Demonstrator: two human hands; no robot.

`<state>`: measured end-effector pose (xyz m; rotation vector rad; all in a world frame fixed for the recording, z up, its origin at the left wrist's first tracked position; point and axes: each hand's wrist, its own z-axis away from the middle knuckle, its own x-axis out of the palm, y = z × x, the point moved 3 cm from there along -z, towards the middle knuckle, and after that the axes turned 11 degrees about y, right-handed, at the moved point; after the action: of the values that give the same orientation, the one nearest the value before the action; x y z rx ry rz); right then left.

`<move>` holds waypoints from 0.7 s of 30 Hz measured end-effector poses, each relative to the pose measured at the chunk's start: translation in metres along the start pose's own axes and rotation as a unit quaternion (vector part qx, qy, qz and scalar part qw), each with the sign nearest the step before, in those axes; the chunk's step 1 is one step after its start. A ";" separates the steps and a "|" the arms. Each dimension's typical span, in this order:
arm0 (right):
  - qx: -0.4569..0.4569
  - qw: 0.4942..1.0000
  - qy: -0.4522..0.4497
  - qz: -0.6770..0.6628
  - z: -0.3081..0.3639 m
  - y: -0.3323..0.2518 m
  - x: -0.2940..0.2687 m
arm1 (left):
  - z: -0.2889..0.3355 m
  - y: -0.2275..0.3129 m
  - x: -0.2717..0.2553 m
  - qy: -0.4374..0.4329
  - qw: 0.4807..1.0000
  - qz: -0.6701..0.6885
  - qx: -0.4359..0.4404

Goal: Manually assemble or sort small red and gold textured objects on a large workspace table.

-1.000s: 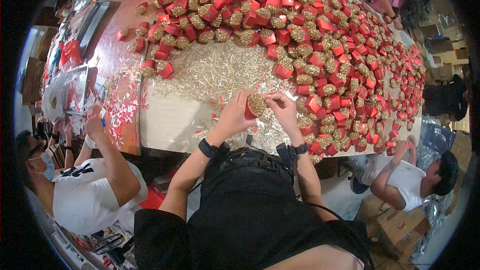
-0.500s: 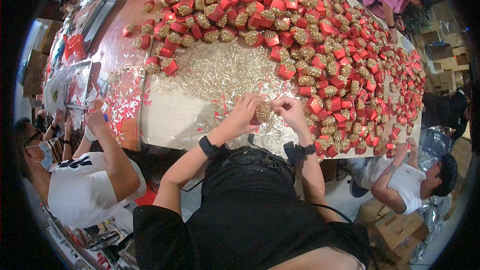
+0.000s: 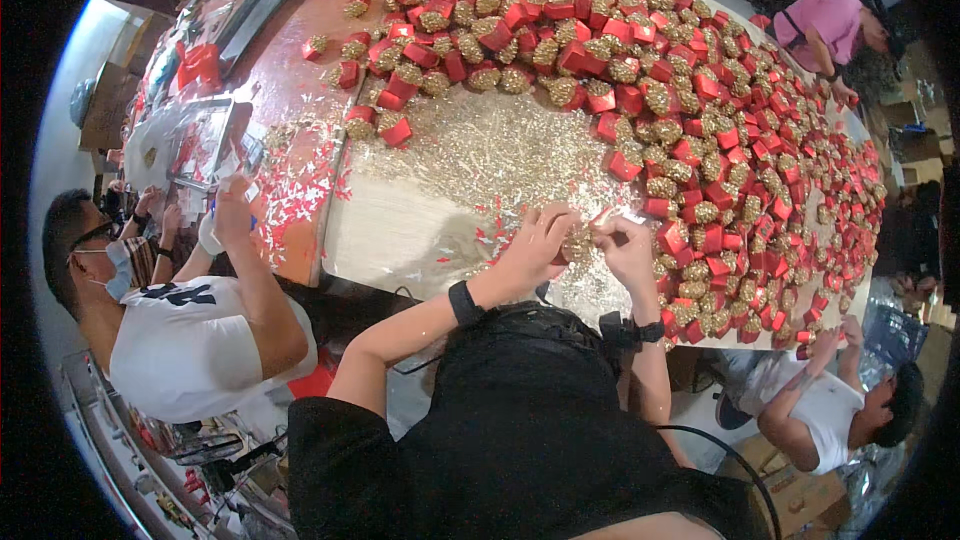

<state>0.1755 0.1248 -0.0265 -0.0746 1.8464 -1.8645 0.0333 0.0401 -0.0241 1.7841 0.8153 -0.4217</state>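
Observation:
My left hand (image 3: 541,246) is closed around a gold glittery ornament (image 3: 578,241), the rounded, bumpy kind heaped over the table. At the ornament's right side, my right hand (image 3: 628,246) has its thumb and fingers pinched together. A small pale bit (image 3: 603,216) shows by those fingertips, too small to name. Both hands work just above the table's near edge, over gold glitter and scraps (image 3: 500,155). Many red-and-gold ornaments (image 3: 715,165), with faceted red bases and gold tops, lie piled beyond and to the right of my hands.
On the left, a person in a white shirt (image 3: 200,335) sits by a reddish table (image 3: 290,130) strewn with red and white scraps, near dark trays (image 3: 250,25). Another white-shirted person (image 3: 815,400) works at the right. Someone in pink (image 3: 822,25) leans in at the far right.
My view has shifted, so the table and people appear farther right and lower. Both hands stay at the gold ornament, with a slight change in the fingers.

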 end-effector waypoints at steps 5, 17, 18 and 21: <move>-0.006 0.998 0.027 -0.064 -0.002 0.013 -0.006 | -0.007 -0.008 -0.001 -0.023 0.988 0.140 -0.059; 0.155 0.766 0.279 -0.558 -0.017 0.113 -0.140 | -0.006 -0.229 -0.094 0.100 0.934 -0.205 -0.276; 0.135 0.906 0.240 -0.321 -0.015 0.117 -0.116 | -0.005 -0.246 -0.098 0.107 0.915 -0.240 -0.306; 0.252 0.963 0.012 -0.099 -0.013 0.101 -0.022 | -0.010 -0.289 -0.101 0.137 0.876 -0.272 -0.375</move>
<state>0.2211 0.1506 -0.1164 -0.0600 1.3633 -2.4288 -0.2420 0.0707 -0.1547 0.8747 1.4591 -0.1574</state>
